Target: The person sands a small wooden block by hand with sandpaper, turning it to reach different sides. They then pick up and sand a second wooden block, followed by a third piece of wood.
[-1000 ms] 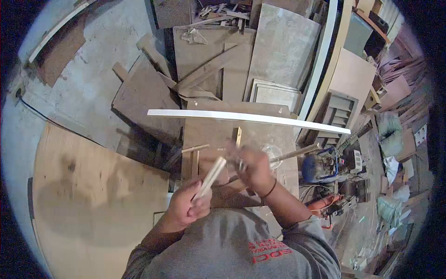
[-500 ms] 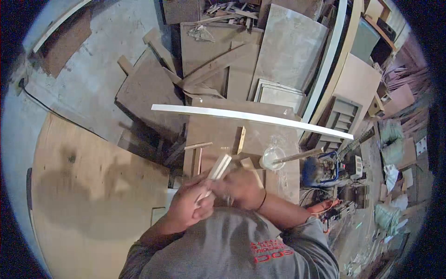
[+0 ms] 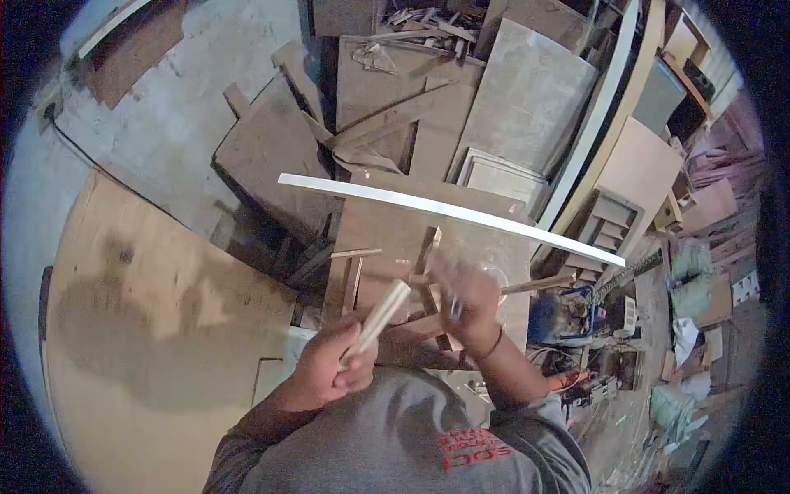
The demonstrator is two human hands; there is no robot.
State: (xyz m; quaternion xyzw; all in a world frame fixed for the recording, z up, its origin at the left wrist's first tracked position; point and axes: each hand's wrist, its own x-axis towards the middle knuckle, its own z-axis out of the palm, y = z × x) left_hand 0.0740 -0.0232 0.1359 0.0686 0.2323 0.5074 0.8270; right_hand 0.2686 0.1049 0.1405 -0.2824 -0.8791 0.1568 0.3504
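Note:
My left hand (image 3: pixel 333 366) is closed round a short, pale wooden strip (image 3: pixel 383 315), which points up and to the right in front of my chest. To its right, my right hand (image 3: pixel 473 305) is raised over the workbench, its fingers smeared by motion. A thin, greyish, shiny thing (image 3: pixel 455 309) shows at that hand, too blurred to name. Behind the hand, a round container (image 3: pixel 495 278) is mostly hidden, with a wooden stick (image 3: pixel 539 283) reaching out to the right. Small wood pieces (image 3: pixel 352 284) lie on the bench near the left hand.
A long white strip (image 3: pixel 448 212) lies across the far part of the workbench (image 3: pixel 378 222). To the left is a large plywood sheet (image 3: pixel 164 321). Boards (image 3: pixel 527 90) lean at the back. On the right stands a blue machine (image 3: pixel 559 317) among cables and tools.
My right hand has moved away from the wooden strip, up and to the right, towards the container. My left hand keeps its hold on the strip. The view has shifted slightly.

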